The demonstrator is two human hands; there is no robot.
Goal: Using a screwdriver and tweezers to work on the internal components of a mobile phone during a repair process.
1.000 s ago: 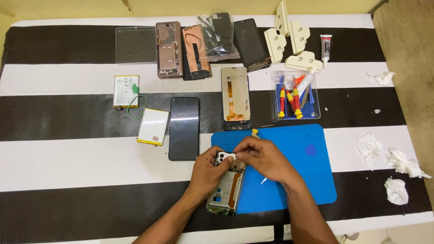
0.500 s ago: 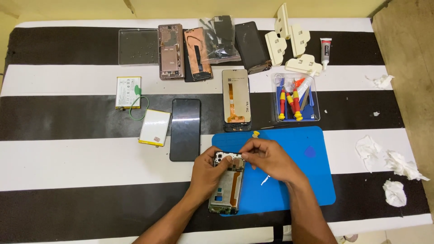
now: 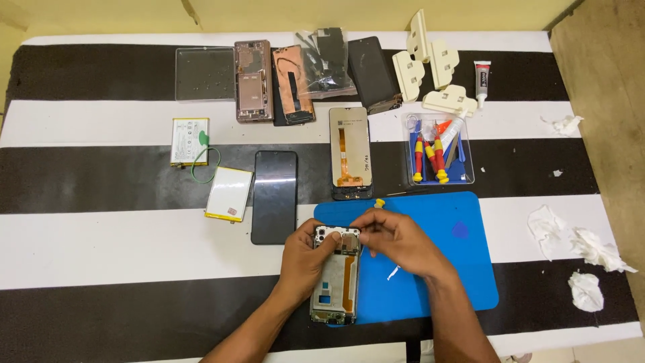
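Right hand [image 3: 402, 240]: fingertips pinched together over the top edge of the opened phone frame [image 3: 334, 275], right at its camera end; whether something tiny sits between them, I cannot tell; a yellow-tipped tool end [image 3: 379, 202] pokes up just behind the knuckles
Left hand [image 3: 306, 261]: wrapped round the frame's left side, thumb lying across the upper corner, fingers closed on the edge and steadying it
Phone frame: lying flat, long side running toward the person, half on the blue work mat [image 3: 457, 249] and half on the striped cloth; an orange ribbon cable runs down its middle
On the mat: a small white scrap [image 3: 394, 272] just right of the wrist
Just left: a black phone [image 3: 274, 196], face down or dark, beside a white battery [image 3: 229, 193]; another battery [image 3: 189, 141] further up with a green wire
Behind: a bare display panel [image 3: 351, 153]; a clear tray of screwdrivers [image 3: 438, 149] with red and yellow handles
Far row: two stripped phone bodies [image 3: 274, 81], cream plastic clamps [image 3: 430, 64], a glue tube [image 3: 482, 75]
Right edge: crumpled tissues [image 3: 578, 249]
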